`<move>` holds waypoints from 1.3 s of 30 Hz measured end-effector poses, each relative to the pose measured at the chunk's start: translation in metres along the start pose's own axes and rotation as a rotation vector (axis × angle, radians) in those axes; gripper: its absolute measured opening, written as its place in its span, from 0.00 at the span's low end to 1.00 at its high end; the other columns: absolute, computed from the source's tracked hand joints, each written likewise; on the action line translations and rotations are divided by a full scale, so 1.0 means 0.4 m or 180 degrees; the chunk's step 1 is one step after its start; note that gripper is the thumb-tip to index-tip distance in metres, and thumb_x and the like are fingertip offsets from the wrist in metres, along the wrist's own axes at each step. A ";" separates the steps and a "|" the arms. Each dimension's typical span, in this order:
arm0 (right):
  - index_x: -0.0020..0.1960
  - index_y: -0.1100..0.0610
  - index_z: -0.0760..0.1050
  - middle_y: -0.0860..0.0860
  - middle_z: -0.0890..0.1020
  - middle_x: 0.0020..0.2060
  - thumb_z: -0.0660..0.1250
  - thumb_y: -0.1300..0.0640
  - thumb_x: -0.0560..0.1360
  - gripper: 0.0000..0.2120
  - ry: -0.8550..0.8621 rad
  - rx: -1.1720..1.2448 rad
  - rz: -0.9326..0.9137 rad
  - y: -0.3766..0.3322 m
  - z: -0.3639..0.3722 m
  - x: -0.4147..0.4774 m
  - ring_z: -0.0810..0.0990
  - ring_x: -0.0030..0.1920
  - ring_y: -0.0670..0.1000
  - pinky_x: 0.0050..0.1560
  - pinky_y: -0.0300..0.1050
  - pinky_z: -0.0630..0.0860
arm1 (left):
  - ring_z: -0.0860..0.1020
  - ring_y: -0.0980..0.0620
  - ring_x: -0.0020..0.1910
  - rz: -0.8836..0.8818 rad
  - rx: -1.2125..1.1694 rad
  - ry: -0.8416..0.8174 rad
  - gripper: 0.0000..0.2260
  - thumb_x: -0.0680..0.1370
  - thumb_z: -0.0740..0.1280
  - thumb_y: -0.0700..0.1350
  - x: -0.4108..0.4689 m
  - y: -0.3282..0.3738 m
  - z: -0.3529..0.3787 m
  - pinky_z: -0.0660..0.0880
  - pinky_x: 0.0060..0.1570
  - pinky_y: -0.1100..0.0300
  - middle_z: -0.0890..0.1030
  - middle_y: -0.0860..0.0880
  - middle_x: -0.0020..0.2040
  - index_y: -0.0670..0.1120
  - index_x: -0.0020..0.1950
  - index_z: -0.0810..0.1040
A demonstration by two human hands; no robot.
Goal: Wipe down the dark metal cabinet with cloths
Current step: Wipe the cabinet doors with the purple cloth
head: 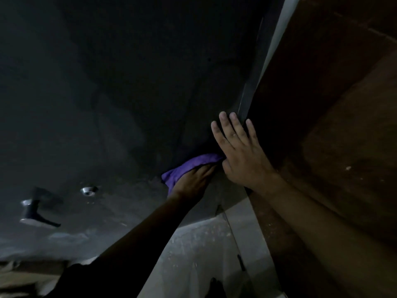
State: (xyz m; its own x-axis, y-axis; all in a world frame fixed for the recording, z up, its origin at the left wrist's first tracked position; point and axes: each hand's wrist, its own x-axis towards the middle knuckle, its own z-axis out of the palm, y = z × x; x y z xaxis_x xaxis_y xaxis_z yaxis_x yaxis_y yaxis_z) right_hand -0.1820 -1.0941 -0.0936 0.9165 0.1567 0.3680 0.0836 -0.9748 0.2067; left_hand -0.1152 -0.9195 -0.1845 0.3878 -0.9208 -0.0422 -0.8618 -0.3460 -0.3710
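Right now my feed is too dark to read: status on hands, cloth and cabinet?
Left hand presses purple cloth on dark metal cabinet. Right hand flat at cabinet's right edge. Metal lever handle off left, apart from cloth.

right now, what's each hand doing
Left hand: open, pressing the purple cloth against the cabinet.
Right hand: open, flat on the cabinet's edge.

Left hand point(194, 179) presses purple cloth point(189, 166) on dark cabinet point(129, 93); right hand point(240, 151) flat, fingers straight, at cabinet edge.
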 end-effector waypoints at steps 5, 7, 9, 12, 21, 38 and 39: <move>0.82 0.57 0.43 0.57 0.43 0.80 0.62 0.57 0.70 0.45 0.0057 0.0089 -0.0053 0.001 0.006 -0.003 0.43 0.81 0.59 0.77 0.67 0.51 | 0.79 0.51 0.54 -0.0047 -0.0199 -0.0320 0.24 0.71 0.54 0.40 -0.050 0.014 0.060 0.67 0.52 0.57 0.85 0.49 0.57 0.45 0.59 0.84; 0.82 0.57 0.46 0.57 0.45 0.81 0.64 0.58 0.69 0.46 0.0090 0.0114 -0.0005 -0.003 0.010 -0.004 0.44 0.81 0.59 0.76 0.68 0.51 | 0.80 0.50 0.56 -0.0011 -0.0299 -0.0469 0.25 0.71 0.54 0.40 -0.085 -0.008 0.080 0.67 0.53 0.56 0.83 0.49 0.60 0.44 0.64 0.82; 0.82 0.57 0.48 0.57 0.45 0.81 0.64 0.57 0.69 0.45 0.0127 0.0201 0.0015 -0.013 0.015 -0.006 0.44 0.81 0.58 0.76 0.69 0.50 | 0.77 0.49 0.57 -0.0068 -0.0357 -0.0354 0.27 0.71 0.56 0.40 -0.123 -0.037 0.077 0.68 0.52 0.55 0.81 0.49 0.64 0.44 0.67 0.79; 0.82 0.55 0.48 0.54 0.49 0.81 0.61 0.55 0.70 0.42 0.0270 0.0313 -0.0292 -0.050 0.023 -0.013 0.48 0.81 0.56 0.76 0.68 0.50 | 0.73 0.49 0.56 -0.0321 -0.0487 0.0323 0.24 0.70 0.59 0.39 -0.174 -0.071 0.040 0.66 0.51 0.55 0.81 0.48 0.63 0.42 0.65 0.81; 0.80 0.53 0.61 0.51 0.60 0.79 0.60 0.56 0.73 0.34 0.0705 0.0625 -0.0981 -0.233 0.003 0.051 0.57 0.79 0.54 0.76 0.65 0.54 | 0.73 0.47 0.58 -0.1276 -0.0060 0.1244 0.21 0.76 0.65 0.47 -0.378 -0.172 -0.046 0.68 0.58 0.50 0.80 0.48 0.63 0.46 0.69 0.78; 0.79 0.66 0.55 0.60 0.60 0.78 0.61 0.51 0.78 0.35 0.0434 0.2163 -0.0110 -0.607 -0.042 0.095 0.59 0.77 0.60 0.79 0.46 0.48 | 0.75 0.47 0.50 -0.1101 -0.1302 0.2023 0.18 0.76 0.63 0.45 -0.545 -0.393 -0.233 0.78 0.39 0.52 0.73 0.51 0.63 0.48 0.65 0.79; 0.79 0.66 0.54 0.61 0.59 0.78 0.61 0.50 0.78 0.35 0.0495 0.2150 0.0053 -0.631 -0.043 0.100 0.58 0.77 0.61 0.79 0.46 0.47 | 0.76 0.47 0.50 -0.1036 -0.1472 0.2007 0.18 0.75 0.64 0.44 -0.548 -0.400 -0.242 0.79 0.41 0.51 0.74 0.51 0.62 0.47 0.64 0.81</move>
State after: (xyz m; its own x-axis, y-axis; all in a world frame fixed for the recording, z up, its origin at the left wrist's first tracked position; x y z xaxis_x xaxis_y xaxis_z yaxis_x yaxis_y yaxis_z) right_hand -0.1729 -0.8391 -0.1156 0.8573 0.1125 0.5024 0.3414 -0.8546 -0.3912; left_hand -0.0939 -0.6798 -0.0261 0.5031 -0.6432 0.5773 -0.8390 -0.5238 0.1476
